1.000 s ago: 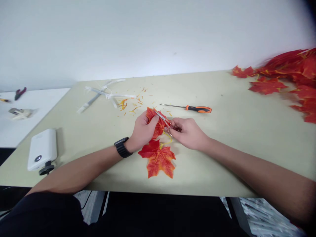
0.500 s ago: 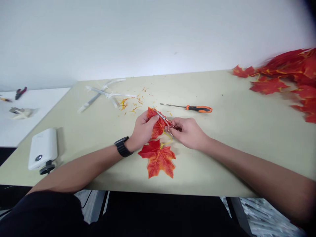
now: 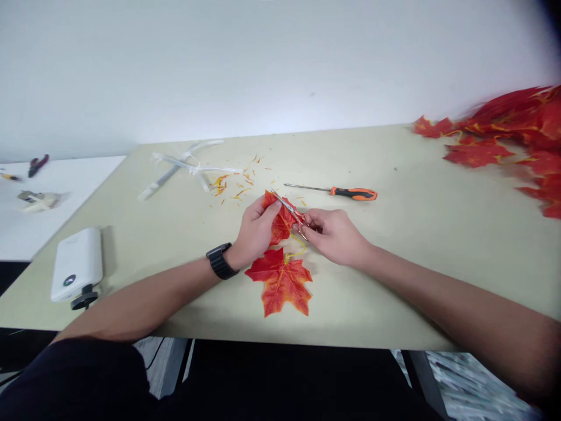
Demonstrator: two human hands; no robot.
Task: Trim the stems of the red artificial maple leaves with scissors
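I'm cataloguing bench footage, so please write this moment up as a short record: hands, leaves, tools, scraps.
Left hand: pinches the upper maple leaf
Right hand: holds scissors, blades over that leaf
Lower maple leaf: on the table, nearer the person
Between leaves: curved yellow stem
Screwdriver: beyond the right hand, orange-and-black handle
Scraps: yellow-orange, beyond the left hand
Left wrist: black watch
Far right: red leaf pile

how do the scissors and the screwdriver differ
The scissors are held in the right hand, while the screwdriver lies on the table, untouched. The scissors have shiny, coppery handles; the screwdriver has an orange and black one. The scissors slant across the upper red leaf, whereas the screwdriver lies nearly sideways. Both have a metal end pointing leftward in the picture.
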